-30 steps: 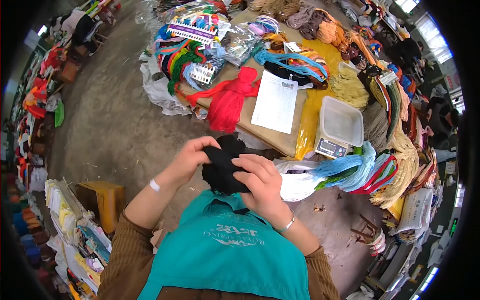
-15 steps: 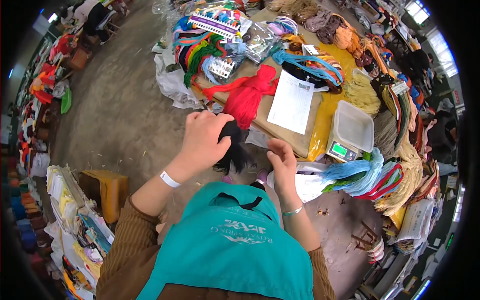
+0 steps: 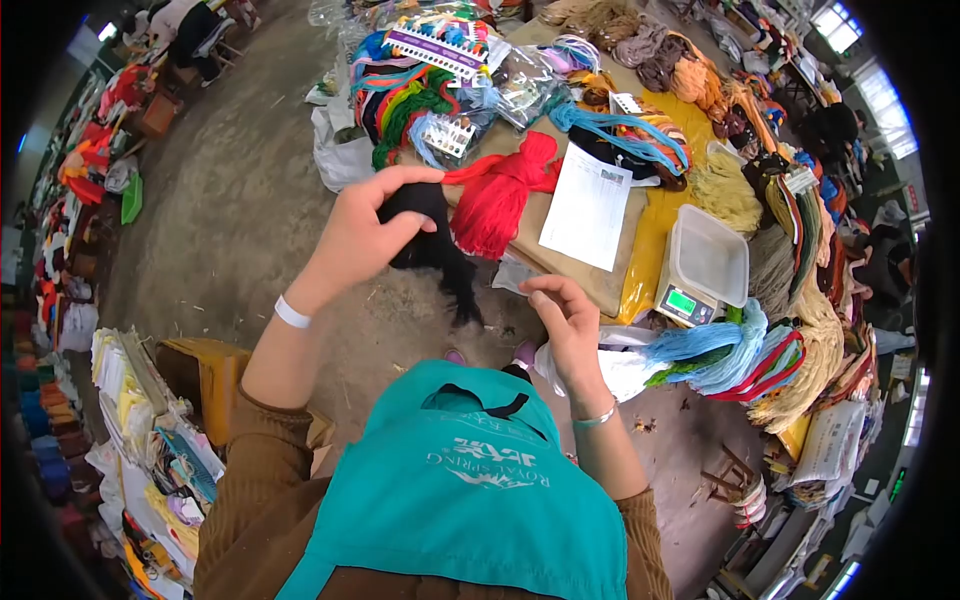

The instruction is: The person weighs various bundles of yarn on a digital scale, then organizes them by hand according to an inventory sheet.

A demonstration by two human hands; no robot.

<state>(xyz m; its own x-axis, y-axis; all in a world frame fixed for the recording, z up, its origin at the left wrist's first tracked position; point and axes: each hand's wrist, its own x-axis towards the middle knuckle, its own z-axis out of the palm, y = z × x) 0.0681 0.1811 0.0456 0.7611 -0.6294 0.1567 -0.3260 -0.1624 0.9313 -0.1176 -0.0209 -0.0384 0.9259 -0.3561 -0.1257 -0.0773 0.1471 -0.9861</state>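
Black yarn [image 3: 432, 240] hangs pinched in left hand [image 3: 365, 235] fingers; right hand [image 3: 565, 315] apart.

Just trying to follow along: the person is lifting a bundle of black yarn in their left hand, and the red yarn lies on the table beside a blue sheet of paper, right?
Nearly. The head view shows the left hand lifting the black yarn, and the red yarn lies on the table, but the sheet of paper beside it is white with printed text, not blue.
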